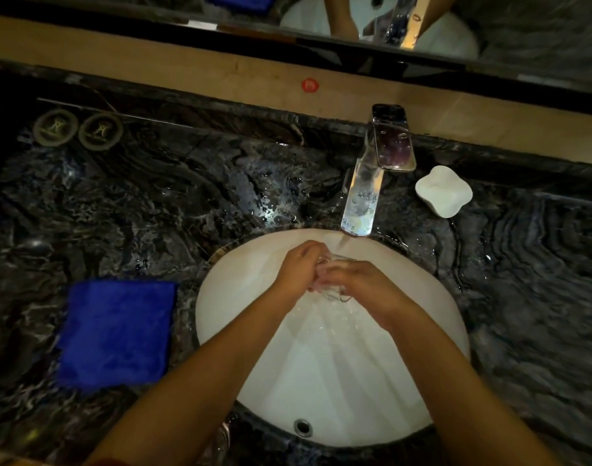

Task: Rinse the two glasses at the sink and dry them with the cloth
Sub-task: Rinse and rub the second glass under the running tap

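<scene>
Head view, looking down on a washbasin counter.

Glass (331,280): clear, held over the white sink basin (241,317) under the stream from the chrome faucet (362,200). Mostly hidden between the two hands; only faint rim and wall outlines show, blurred by the water. Upright or tilted: cannot tell.

Left hand (298,267): fingers curled closed around the glass on its left side. Right hand (362,287): wrapped on the glass from the right, fingers over it. Both hands clamp the same glass; their fingertips are hard to make out.

Second glass: a faint clear shape (224,435) at the near rim of the basin beside the left forearm, largely covered by the arm; identity uncertain.

Blue cloth (116,331): folded, lying flat on the dark marble counter (153,203) left of the basin, apart from it, with its near corner close to the left forearm.

White soap dish (444,190): on the counter just right of the faucet, near the back edge.

Two round dark coasters (78,128): side by side at the far left of the counter, dim.

Red sticker (310,85): on the tan ledge behind the faucet.

Mirror (422,25): along the top edge, cut off; reflects arm, faucet and cloth in part.

Open room: wet counter between cloth and faucet is bare; counter right of the basin is bare. Forearms are cut off at the bottom edge.
</scene>
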A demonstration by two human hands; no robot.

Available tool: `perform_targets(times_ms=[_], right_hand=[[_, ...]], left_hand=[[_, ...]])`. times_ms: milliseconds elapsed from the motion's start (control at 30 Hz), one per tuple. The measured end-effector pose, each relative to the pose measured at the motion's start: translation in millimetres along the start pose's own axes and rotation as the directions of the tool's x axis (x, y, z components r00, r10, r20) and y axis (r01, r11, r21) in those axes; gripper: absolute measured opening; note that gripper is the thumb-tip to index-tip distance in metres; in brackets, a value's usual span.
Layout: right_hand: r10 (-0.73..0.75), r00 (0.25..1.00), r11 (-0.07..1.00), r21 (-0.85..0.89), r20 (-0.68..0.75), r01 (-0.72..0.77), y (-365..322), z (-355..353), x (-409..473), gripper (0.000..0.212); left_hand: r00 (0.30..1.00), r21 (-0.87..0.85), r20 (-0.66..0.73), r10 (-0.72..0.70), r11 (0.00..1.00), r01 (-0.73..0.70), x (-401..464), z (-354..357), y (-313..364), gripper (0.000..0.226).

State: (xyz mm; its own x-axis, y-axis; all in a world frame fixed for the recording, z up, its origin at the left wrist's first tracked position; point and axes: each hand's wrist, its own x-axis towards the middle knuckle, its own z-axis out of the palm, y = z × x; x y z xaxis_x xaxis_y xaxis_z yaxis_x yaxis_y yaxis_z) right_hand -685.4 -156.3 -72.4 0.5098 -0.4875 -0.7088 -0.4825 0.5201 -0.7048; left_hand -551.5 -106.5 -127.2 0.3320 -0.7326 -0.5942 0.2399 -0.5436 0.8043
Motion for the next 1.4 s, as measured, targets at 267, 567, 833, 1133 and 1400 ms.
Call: perform_targets(times_ms=[267,567,833,1133,1400], right_hand=[[0.116,0.99,0.942,0.326,-0.082,-0.083,-19.0,-5.6,8.4,0.012],[0.001,0.999,0.989,0.147,0.042,-0.007,-11.8,-5.1,1.2,0.023],[-0.099,0.983,0.99,-0.086,0.156,0.113,-10.5,-7.9,-3.2,0.031],[-0.213,0.969,0.976,0.026,-0.124,0.218,-0.9,-8.1,4.0,0.02],[-0.177,0.954,0.955,0.191,-0.241,0.225,1.0,0.1,22.0,0.02]], left_hand=[[0.973,-0.085,-0.201,0.109,0.988,-0.129,-11.0,24.4,-3.7,0.016],[0.971,-0.007,-0.168,0.168,0.985,-0.171,-5.8,13.8,5.6,0.015],[0.967,-0.09,0.059,-0.248,0.963,0.253,0.6,-4.1,25.6,0.03],[0.957,-0.15,0.28,-0.078,0.981,0.124,4.7,-8.0,30.7,0.024],[0.877,-0.12,0.476,-0.068,0.983,0.142,3.9,-14.6,29.2,0.04]])
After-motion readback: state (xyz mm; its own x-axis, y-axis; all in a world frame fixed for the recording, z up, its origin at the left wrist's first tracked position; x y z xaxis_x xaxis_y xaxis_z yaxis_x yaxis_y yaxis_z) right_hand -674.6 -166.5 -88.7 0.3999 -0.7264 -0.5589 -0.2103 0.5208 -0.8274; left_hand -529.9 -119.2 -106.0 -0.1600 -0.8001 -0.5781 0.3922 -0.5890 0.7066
